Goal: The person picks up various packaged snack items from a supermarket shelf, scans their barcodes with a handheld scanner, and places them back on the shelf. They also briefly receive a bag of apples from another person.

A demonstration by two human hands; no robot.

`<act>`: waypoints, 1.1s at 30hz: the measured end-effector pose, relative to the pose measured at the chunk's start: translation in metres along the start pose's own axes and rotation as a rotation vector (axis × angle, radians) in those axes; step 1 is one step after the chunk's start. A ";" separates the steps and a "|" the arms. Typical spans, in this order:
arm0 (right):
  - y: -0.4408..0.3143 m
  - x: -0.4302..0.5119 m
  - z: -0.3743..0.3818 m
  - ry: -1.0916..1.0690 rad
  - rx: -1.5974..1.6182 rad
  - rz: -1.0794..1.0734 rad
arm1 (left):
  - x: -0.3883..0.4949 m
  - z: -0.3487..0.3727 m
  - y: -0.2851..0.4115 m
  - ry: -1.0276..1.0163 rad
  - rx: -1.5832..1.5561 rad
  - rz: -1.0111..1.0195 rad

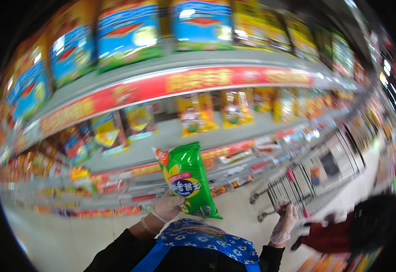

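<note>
My left hand (166, 206), in a clear disposable glove, grips a glossy green plastic food bag (189, 182) by its lower left side. The bag stands nearly upright in front of the shelves, slightly tilted. It bears printed writing and a red corner mark. My right hand (284, 221), gloved the same way, is raised to the right, apart from the bag. Its fingers look bent and nothing shows in them, though blur hides the detail. A blue flowered apron (208, 238) covers my chest.
Store shelves (143, 136) with hanging and standing snack packs run across the front. Large blue packages (128, 34) fill the upper shelf. A wire shopping cart (291, 185) stands on the tiled floor at right. A person (354, 224) in dark red and black is close on the right.
</note>
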State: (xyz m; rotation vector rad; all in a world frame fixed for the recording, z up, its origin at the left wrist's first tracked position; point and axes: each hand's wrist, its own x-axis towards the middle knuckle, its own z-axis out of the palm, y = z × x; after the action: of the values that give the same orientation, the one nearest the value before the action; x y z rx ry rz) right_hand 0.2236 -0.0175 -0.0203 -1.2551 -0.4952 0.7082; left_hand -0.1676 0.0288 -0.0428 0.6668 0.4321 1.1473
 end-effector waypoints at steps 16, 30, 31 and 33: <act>0.044 0.098 0.410 -1.006 -0.172 -0.315 | -0.192 0.012 -0.041 0.788 -0.072 0.828; -0.075 0.030 0.273 -1.330 -0.001 0.395 | -0.169 -0.018 -0.001 0.628 -0.046 0.675; -0.065 0.025 0.258 -1.256 0.014 0.511 | -0.164 -0.021 0.000 0.594 -0.021 0.647; -0.045 0.016 0.225 -1.110 0.073 0.763 | -0.155 -0.027 0.004 0.533 0.023 0.609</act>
State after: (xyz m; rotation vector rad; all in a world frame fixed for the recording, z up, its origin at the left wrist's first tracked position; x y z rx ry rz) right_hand 0.0892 0.1401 0.0792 -0.8631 -0.8657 2.0820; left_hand -0.2432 -0.1076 -0.0630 0.5158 0.7196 1.9160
